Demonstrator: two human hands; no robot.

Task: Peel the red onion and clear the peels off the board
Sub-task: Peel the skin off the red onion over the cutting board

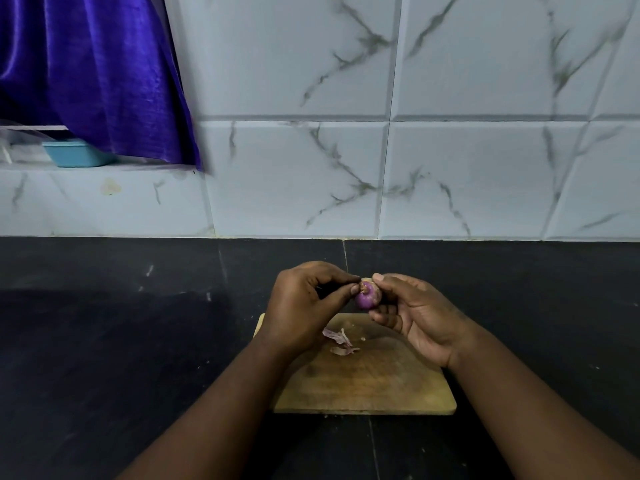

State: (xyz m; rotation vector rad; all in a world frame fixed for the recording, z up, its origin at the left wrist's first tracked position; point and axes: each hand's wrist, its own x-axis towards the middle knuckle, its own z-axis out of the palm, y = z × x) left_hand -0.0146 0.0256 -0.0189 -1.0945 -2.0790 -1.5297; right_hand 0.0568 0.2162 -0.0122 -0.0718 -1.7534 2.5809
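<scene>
**Onion held over the board, peels below**

An onion is held in the air between two bare hands, above the far edge of a board. It is gripped by the right hand: the thumb is laid over its top and the curled fingers are tucked beneath it, so that the purple bulb is cradled from the right. Its tufted brown end is turned to the left, where it is pinched between the thumb and forefinger of the left hand; the other fingers of that hand are curled in toward the palm. Whether a strip of skin is caught in the pinch cannot be told.

Just below the grip and a little toward the person, a few pale purple peels are seen lying on the board, close to the left wrist and apart from the onion. A smaller scrap is seen just to their right.

The board is set flat on a black counter, beneath both forearms. Beyond the grip, a marbled tile wall is seen. Far up and to the left of the hands, a purple curtain is hung over a ledge, and a blue tub is partly covered by its hem.
</scene>
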